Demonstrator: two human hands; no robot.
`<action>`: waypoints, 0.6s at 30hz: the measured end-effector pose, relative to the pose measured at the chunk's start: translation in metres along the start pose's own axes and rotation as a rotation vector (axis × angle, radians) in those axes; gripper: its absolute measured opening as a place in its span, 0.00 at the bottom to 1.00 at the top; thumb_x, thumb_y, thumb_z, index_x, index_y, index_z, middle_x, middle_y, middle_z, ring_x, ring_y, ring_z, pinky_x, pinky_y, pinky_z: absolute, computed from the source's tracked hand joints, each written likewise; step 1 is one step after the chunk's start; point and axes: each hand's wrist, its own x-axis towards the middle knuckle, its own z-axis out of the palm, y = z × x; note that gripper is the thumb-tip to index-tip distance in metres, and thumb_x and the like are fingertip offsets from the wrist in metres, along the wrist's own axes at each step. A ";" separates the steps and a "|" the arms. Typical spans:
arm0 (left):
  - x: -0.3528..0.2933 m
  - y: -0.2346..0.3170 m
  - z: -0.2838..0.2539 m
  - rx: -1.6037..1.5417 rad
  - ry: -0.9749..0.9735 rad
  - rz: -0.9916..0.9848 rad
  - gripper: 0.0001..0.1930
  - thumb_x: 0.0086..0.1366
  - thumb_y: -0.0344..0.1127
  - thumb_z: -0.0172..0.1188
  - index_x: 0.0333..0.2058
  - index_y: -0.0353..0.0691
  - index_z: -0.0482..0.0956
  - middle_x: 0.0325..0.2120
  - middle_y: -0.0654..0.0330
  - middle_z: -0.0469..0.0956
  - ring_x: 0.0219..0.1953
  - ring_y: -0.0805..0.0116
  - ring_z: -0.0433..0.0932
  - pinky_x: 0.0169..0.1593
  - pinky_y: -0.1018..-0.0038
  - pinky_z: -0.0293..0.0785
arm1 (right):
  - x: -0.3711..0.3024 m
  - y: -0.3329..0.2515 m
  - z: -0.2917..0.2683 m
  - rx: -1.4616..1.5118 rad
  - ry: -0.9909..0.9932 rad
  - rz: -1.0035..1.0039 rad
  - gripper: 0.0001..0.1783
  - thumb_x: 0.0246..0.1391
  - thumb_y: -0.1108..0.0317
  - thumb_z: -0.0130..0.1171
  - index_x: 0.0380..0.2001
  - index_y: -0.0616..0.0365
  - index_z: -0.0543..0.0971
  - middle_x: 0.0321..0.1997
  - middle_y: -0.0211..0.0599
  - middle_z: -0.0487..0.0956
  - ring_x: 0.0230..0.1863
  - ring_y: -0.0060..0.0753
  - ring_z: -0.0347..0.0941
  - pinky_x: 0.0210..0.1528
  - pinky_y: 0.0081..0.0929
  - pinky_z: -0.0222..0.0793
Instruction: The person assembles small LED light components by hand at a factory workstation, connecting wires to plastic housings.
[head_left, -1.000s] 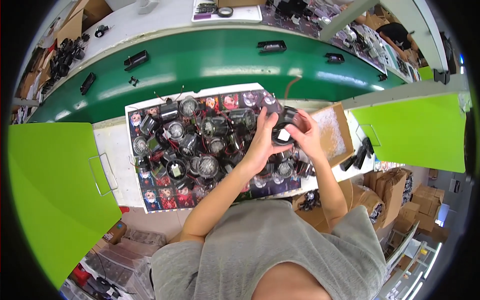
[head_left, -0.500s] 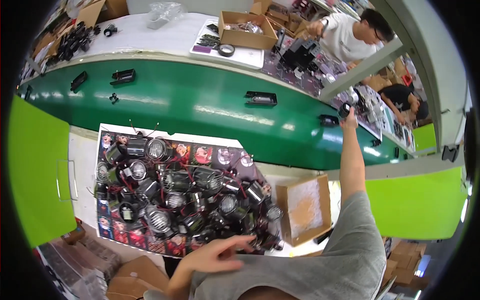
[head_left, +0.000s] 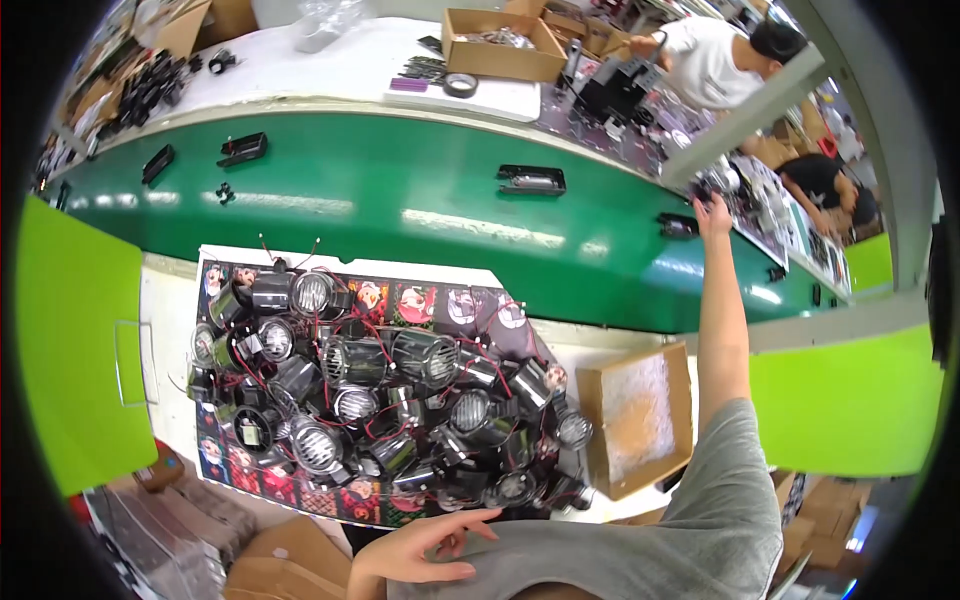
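Observation:
My right arm stretches far across the green conveyor belt (head_left: 370, 215). At its end, the closed fingers of my right hand (head_left: 713, 215) meet a small black part (head_left: 706, 190), whose shape is mostly hidden. Just left of that hand, a black elongated housing (head_left: 678, 226) lies on the belt. My left hand (head_left: 425, 550) hovers low near my body with its fingers apart and nothing in them. Beyond it lies a heap of black cylindrical motor-like units (head_left: 355, 360) with silver slotted ends and red wires, on a picture-printed mat (head_left: 235, 470).
An open cardboard box (head_left: 597, 440) holding white material stands right of the heap. More black housings (head_left: 532, 180) lie along the belt. Across it, a white bench (head_left: 290, 75) carries a box (head_left: 505, 60) and tape (head_left: 460, 85). Two people (head_left: 705, 65) work at far right.
My right hand has shifted slightly right and farther away, and the round black part in it shows less. My left hand has lowered a little, fingers more spread. The view has turned slightly.

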 end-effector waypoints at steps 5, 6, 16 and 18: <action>-0.028 0.009 -0.015 0.169 -0.259 -0.121 0.32 0.59 0.41 0.54 0.59 0.45 0.50 0.42 0.59 0.70 0.27 0.77 0.64 0.32 0.80 0.64 | -0.152 -0.041 0.055 -0.457 -0.103 -0.156 0.17 0.48 0.65 0.55 0.38 0.67 0.72 0.33 0.38 0.75 0.29 0.32 0.75 0.26 0.22 0.73; -0.036 0.008 -0.017 0.203 -0.291 -0.139 0.32 0.59 0.41 0.53 0.59 0.45 0.50 0.42 0.59 0.70 0.28 0.77 0.64 0.32 0.80 0.65 | -0.174 -0.046 0.057 -0.518 -0.134 -0.166 0.17 0.48 0.64 0.55 0.39 0.66 0.73 0.33 0.38 0.75 0.29 0.30 0.75 0.28 0.21 0.73; -0.100 -0.172 -0.039 -0.013 -0.264 -0.660 0.26 0.61 0.52 0.46 0.53 0.42 0.64 0.47 0.60 0.67 0.47 0.75 0.64 0.48 0.79 0.60 | -0.477 -0.084 0.050 -1.262 -0.732 -1.005 0.12 0.44 0.72 0.55 0.36 0.60 0.73 0.45 0.42 0.70 0.36 0.36 0.72 0.34 0.25 0.69; -0.098 -0.278 -0.068 0.380 0.329 -0.227 0.22 0.59 0.50 0.49 0.45 0.39 0.70 0.41 0.55 0.74 0.44 0.63 0.72 0.45 0.66 0.67 | -0.520 -0.077 0.027 -1.330 -0.801 -0.919 0.11 0.41 0.73 0.56 0.33 0.60 0.74 0.45 0.42 0.70 0.34 0.39 0.72 0.35 0.27 0.69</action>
